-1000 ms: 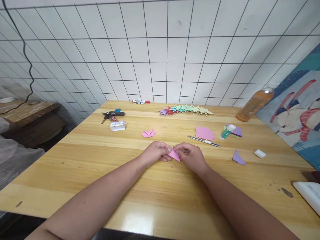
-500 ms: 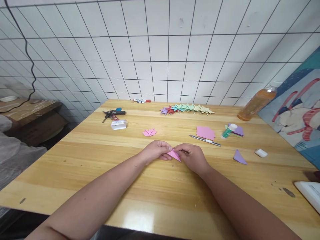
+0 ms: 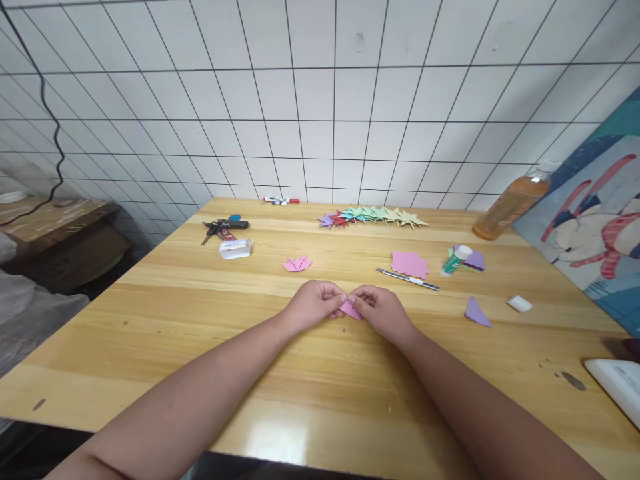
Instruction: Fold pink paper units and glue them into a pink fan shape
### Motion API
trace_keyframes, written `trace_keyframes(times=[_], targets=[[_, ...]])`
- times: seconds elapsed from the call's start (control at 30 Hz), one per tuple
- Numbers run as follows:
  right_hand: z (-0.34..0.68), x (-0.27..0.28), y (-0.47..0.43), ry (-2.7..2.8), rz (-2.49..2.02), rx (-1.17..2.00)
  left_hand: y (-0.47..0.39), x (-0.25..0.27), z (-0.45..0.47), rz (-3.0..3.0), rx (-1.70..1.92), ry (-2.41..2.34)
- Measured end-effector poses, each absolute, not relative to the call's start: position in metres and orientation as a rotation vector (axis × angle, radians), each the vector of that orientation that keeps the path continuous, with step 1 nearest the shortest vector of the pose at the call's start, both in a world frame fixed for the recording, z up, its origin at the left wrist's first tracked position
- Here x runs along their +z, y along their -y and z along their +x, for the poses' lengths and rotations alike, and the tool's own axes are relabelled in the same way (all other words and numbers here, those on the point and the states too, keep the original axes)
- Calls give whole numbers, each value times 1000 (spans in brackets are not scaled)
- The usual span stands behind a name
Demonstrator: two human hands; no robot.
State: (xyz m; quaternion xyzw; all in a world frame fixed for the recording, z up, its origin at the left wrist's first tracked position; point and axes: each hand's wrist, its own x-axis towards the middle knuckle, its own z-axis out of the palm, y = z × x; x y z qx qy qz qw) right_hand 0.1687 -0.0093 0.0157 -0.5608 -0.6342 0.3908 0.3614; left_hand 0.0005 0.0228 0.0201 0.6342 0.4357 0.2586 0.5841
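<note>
Between my two hands is a small piece of folded pink paper (image 3: 351, 311), its pointed lower part showing below the fingertips. My left hand (image 3: 316, 303) pinches it from the left with thumb and fingers. From the right, my right hand (image 3: 379, 309) pinches its upper edge, and the two thumbs nearly meet. The fingers cover most of the paper. Beyond my left hand lies a finished pink folded paper piece (image 3: 297, 264) with several points. A stack of pink paper (image 3: 409, 264) and a utility knife (image 3: 408, 279) lie beyond my right hand.
At the back lies a row of colored folded paper (image 3: 373, 215) beside a marker (image 3: 281, 201). Keys (image 3: 225, 227) and a clear box (image 3: 235, 249) are at left. A glue stick (image 3: 456, 261), purple folded paper (image 3: 477, 313), an eraser (image 3: 519, 304) and a bottle (image 3: 510, 203) stand or lie right.
My right thumb has moved in to the paper's upper edge, close to the left thumb. Less of the pink paper shows now. The camera view has shifted slightly.
</note>
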Motion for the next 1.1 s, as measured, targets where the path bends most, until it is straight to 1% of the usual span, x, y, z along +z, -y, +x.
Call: trace_keyframes(times=[0.27,0.63,0.93,1.1], targets=[[173,7,4,1608,-1407,1116,-25,13,-2,1662,639,-1007],[171,13,7,1613,-1394,1100,-24,13,-2,1655,658,-1041],[173,13,6,1544,-1300,1229,-23,13,-2,1685,637,-1021],[171,16,7,1585,-1342,1197,-23,14,-1,1761,615,-1031]])
